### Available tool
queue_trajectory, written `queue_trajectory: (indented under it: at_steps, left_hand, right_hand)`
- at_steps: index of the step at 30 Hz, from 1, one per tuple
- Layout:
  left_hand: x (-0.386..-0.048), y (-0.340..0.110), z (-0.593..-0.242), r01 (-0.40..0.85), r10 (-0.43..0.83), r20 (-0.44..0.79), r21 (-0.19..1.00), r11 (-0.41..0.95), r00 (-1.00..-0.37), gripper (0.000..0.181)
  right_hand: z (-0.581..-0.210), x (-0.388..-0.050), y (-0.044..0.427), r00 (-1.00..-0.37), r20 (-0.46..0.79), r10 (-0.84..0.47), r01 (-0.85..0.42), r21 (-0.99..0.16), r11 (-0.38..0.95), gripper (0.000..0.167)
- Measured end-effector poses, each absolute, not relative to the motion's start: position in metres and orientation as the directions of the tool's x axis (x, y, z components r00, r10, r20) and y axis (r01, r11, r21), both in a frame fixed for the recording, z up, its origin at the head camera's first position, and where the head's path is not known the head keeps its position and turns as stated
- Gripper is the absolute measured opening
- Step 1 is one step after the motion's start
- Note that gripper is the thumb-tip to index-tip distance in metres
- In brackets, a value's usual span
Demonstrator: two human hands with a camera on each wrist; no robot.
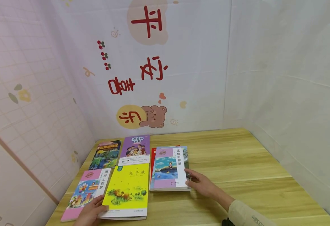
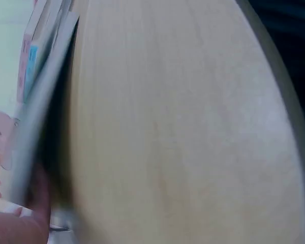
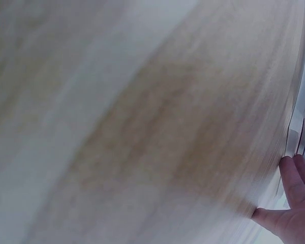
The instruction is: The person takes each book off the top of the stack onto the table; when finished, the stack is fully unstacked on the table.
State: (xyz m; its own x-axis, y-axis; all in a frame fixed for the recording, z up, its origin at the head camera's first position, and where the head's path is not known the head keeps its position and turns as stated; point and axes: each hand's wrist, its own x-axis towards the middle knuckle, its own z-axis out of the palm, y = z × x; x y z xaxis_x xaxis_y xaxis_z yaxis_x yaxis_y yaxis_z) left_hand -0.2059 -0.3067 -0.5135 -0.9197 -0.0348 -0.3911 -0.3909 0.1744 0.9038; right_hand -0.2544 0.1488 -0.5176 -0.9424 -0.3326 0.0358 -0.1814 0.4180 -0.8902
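At the table's front left, my left hand (image 1: 91, 212) pinches the lower left corner of a yellow book (image 1: 128, 188), thumb on its cover. In the left wrist view, that hand (image 2: 23, 218) is blurred, with a dark gap under the tilted book (image 2: 35, 114). My right hand (image 1: 204, 185) touches the right edge of a stack of books; a pink and blue one (image 1: 166, 171) lies on top. In the right wrist view, fingertips of my right hand (image 3: 295, 203) meet the stack's edge (image 3: 294, 133), and another fingertip is at the tabletop.
A pink-edged book (image 1: 87, 191) lies left of the yellow one. Behind them are a green book (image 1: 105, 155) and a purple book (image 1: 135, 147). The wooden tabletop (image 1: 238, 163) extends right, with printed white cloth (image 1: 199, 78) behind it.
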Motion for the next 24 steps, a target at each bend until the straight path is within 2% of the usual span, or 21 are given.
queue_trajectory:
  at_steps: [3, 7, 14, 18, 24]
  left_hand:
    - [-0.207, -0.300, -0.501, -0.288, -0.070, -0.283, 0.882, 0.374, -0.957, 0.073]
    - [-0.212, -0.292, -0.484, -0.207, -0.074, -0.194, 0.880, 0.428, -0.978, 0.066]
    - [-0.228, -0.276, -0.473, -0.222, -0.109, -0.196, 0.905, 0.363, -0.975, 0.065]
    - [-0.235, -0.266, -0.471, -0.202, -0.075, -0.188, 0.929, 0.310, -0.979, 0.064]
    - [-0.246, -0.246, -0.467, -0.157, -0.044, -0.151, 0.938, 0.308, -0.988, 0.062]
  right_hand:
    - [-0.518, -0.255, 0.149, -0.941, 0.040, -0.335, -0.185, -0.890, 0.416, 0.057]
    - [-0.517, -0.254, 0.149, -0.940, 0.050, -0.337, -0.195, -0.891, 0.411, 0.056]
    - [-0.514, -0.253, 0.148, -0.945, 0.046, -0.324, -0.186, -0.889, 0.419, 0.058]
    - [-0.514, -0.254, 0.148, -0.948, 0.045, -0.314, -0.180, -0.892, 0.415, 0.059]
    - [-0.512, -0.253, 0.147, -0.959, 0.005, -0.282, -0.131, -0.893, 0.430, 0.058]
